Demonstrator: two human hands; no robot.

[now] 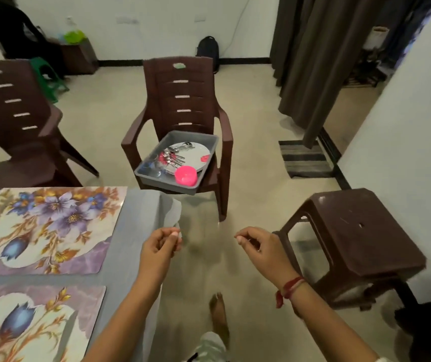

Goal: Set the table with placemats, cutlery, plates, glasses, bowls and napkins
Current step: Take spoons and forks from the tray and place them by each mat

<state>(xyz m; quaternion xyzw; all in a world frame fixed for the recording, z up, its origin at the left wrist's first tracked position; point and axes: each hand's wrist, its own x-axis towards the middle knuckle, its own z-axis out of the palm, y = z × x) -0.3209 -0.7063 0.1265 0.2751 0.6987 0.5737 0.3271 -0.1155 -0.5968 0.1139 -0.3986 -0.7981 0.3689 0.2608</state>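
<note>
Two floral placemats lie on the grey tablecloth, one further away and one nearer. My left hand hovers just off the table's right edge, fingers pinched at the cloth's hanging corner. My right hand is level with it over the floor, fingers curled shut with nothing visible in them. Ahead, a grey tray rests on a brown chair. It holds white plates, a pile of cutlery, a pink bowl and clear glasses.
A brown plastic stool stands close on the right by the wall. A second brown chair is at the table's far left side. My bare foot is on the tiled floor. A striped mat lies by dark curtains.
</note>
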